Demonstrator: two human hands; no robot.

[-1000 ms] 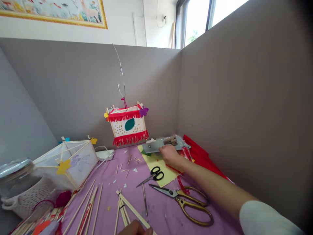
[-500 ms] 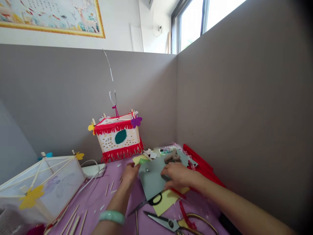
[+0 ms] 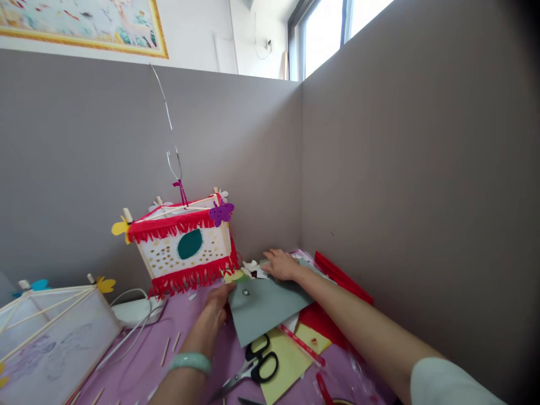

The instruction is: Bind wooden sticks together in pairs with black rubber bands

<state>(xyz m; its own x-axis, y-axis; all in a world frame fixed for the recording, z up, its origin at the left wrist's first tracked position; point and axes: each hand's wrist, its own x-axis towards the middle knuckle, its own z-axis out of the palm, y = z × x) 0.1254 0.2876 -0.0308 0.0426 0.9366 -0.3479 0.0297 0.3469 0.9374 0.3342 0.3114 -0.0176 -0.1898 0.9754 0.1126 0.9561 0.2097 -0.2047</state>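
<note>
A grey-green sheet [image 3: 268, 306] lies tilted over a pile of papers in front of me. My left hand [image 3: 220, 298], with a pale green bangle on its wrist, is closed at the sheet's left edge; its fingertips are partly hidden. Beyond the sheet, my right hand [image 3: 280, 264] reaches to its far edge, fingers stretched out over small white paper scraps [image 3: 253, 269]. Black-handled scissors [image 3: 261, 363] rest near the sheet's front corner, partly on yellow paper [image 3: 291, 354].
A white lantern with red fringe [image 3: 185, 244] hangs behind on the left. Another white lantern frame [image 3: 59, 343] stands at lower left, near a power strip [image 3: 135, 312]. Red material [image 3: 346, 284] lies along the right partition [image 3: 400, 169]. Small sticks [image 3: 165, 351] lie on the purple tablecloth.
My right hand has moved from the sheet's right part to its far edge. The sheet has shifted, uncovering more of the black scissors. The brown lump no longer shows, and the view has moved.
</note>
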